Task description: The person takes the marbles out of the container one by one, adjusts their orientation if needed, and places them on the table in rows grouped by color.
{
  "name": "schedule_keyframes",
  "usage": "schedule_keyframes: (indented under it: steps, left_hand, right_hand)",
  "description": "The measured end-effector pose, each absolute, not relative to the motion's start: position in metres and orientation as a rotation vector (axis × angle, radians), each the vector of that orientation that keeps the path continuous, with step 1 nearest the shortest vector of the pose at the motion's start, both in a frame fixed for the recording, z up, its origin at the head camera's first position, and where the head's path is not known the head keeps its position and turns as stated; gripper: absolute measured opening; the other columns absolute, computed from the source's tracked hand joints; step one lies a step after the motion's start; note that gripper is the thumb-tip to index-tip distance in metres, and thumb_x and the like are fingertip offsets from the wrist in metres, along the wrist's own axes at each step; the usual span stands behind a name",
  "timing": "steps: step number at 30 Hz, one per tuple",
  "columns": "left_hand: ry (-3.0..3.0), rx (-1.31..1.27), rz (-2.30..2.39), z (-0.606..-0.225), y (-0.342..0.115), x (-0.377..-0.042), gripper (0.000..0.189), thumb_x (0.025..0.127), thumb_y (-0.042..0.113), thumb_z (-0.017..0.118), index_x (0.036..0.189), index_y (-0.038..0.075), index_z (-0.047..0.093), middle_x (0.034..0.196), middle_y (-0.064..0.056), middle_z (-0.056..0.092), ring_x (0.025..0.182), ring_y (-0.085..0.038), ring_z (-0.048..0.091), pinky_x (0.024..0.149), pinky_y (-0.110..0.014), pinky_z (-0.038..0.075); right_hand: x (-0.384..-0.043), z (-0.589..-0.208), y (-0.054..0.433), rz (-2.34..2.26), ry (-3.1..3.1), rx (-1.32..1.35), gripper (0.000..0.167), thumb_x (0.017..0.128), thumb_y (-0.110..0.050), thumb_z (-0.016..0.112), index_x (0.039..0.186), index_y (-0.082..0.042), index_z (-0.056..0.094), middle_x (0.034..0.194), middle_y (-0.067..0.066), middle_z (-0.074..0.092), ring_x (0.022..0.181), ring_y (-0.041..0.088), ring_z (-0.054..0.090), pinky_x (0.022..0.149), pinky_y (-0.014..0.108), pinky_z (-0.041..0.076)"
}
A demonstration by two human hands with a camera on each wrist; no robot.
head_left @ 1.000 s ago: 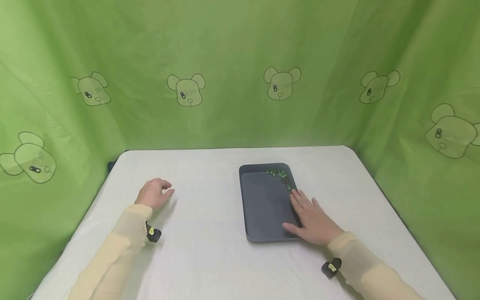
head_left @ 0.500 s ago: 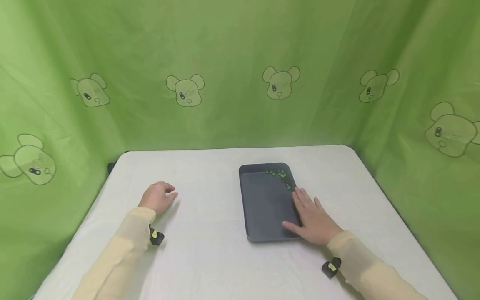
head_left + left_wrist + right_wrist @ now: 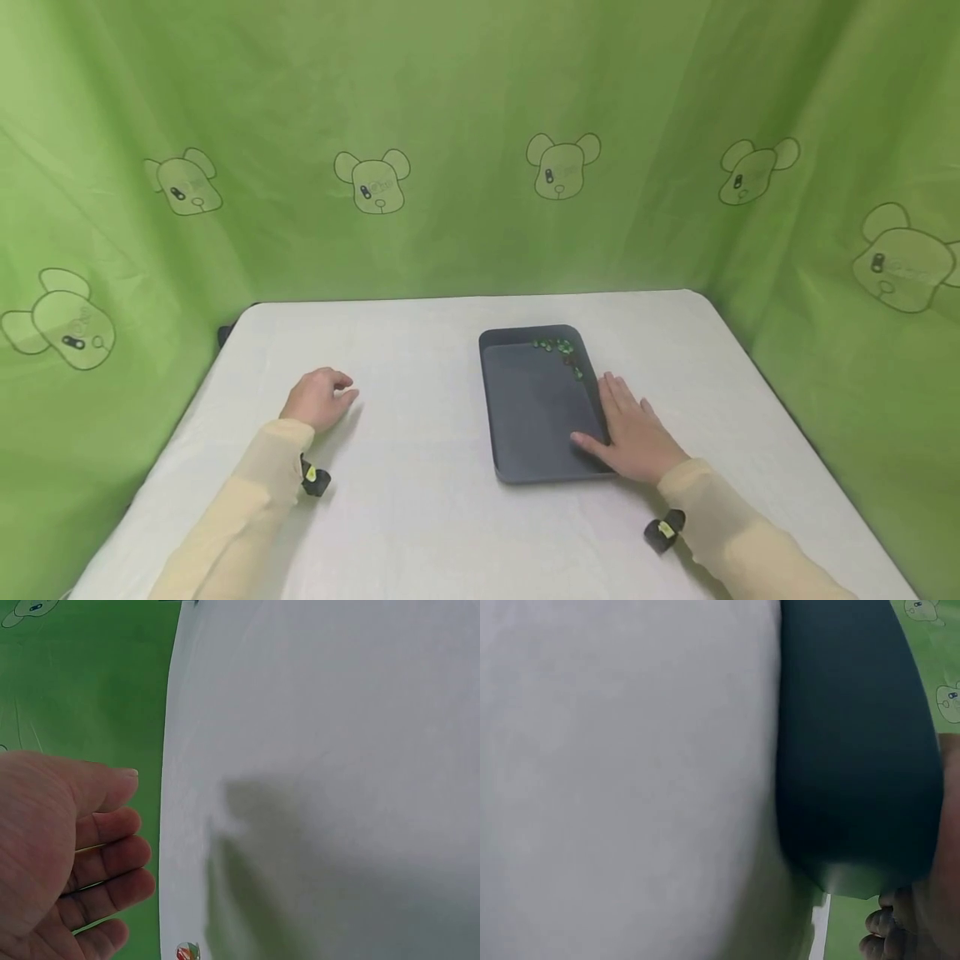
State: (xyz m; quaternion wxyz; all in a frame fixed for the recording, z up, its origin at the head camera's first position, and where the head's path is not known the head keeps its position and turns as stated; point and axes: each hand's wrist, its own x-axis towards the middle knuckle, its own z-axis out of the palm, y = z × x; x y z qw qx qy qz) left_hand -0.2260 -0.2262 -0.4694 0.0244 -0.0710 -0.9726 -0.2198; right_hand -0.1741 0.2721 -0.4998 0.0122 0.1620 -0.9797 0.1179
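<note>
A dark grey rectangular tray (image 3: 525,417) lies on the white table, right of centre in the head view. Several small green and dark marbles (image 3: 565,347) gather along its far right corner. My right hand (image 3: 637,442) rests at the tray's right wall, fingers straight along the outside and thumb reaching over the rim. From the right wrist, the tray's wall (image 3: 855,750) hides much of that hand. Over on the left, my left hand (image 3: 318,400) hovers low with fingers loosely curled and nothing in them. A clear marble (image 3: 188,951) with red and green swirls shows near it in the left wrist view.
White cloth covers the table (image 3: 420,533). Green curtains (image 3: 465,242) with bear-head drawings stand along the back and both sides. A black wrist camera (image 3: 316,480) sits on the left cuff, another camera (image 3: 664,531) on the right.
My right hand has slid slightly right, its fingers moving from over the tray's rim to outside it. My left hand has drifted a little right and nearer. The marbles stay in the corner.
</note>
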Motion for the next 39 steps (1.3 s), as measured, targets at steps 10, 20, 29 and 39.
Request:
schedule_keyframes:
  steps: [10, 20, 29, 39]
  left_hand:
    - [-2.989, -0.295, -0.651, -0.462, -0.203, -0.228, 0.027, 0.09, 0.023, 0.068, 0.107, 0.003, 0.07, 0.107, -0.013, 0.068, 0.101, -0.033, 0.062, 0.089, -0.054, 0.047]
    - [-2.931, -0.516, -0.62, -0.448, -0.153, -0.236, 0.025, 0.089, 0.025, 0.068, 0.105, 0.006, 0.071, 0.103, -0.008, 0.068, 0.097, -0.024, 0.064, 0.088, -0.04, 0.05]
    - [-2.857, -0.696, -0.571, -0.43, -0.099, -0.245, 0.023, 0.089, 0.026, 0.068, 0.103, 0.009, 0.072, 0.097, -0.003, 0.068, 0.093, -0.019, 0.063, 0.086, -0.034, 0.05]
    - [-2.804, -0.845, -0.575, -0.427, -0.063, -0.243, 0.024, 0.089, 0.028, 0.069, 0.104, 0.01, 0.072, 0.095, -0.002, 0.068, 0.091, -0.017, 0.063, 0.083, -0.032, 0.051]
  right_hand:
    - [-0.176, -0.5, 0.27, 0.348, -3.029, 0.498, 0.106, 0.086, -0.07, 0.049, 0.15, 0.006, 0.011, 0.157, 0.024, 0.013, 0.144, 0.039, 0.014, 0.108, 0.066, 0.018]
    - [-0.178, -0.504, 0.271, 0.337, -3.06, 0.493, 0.104, 0.088, -0.066, 0.052, 0.151, 0.005, 0.008, 0.158, 0.023, 0.01, 0.145, 0.038, 0.01, 0.108, 0.066, 0.016]
    - [-0.179, -0.503, 0.268, 0.326, -3.064, 0.486, 0.099, 0.091, -0.057, 0.055, 0.151, 0.005, 0.007, 0.158, 0.023, 0.009, 0.145, 0.038, 0.01, 0.109, 0.065, 0.015]
    - [-0.175, -0.505, 0.272, 0.364, -3.059, 0.475, 0.096, 0.092, -0.055, 0.054, 0.151, 0.005, 0.008, 0.157, 0.023, 0.012, 0.144, 0.039, 0.011, 0.108, 0.066, 0.015]
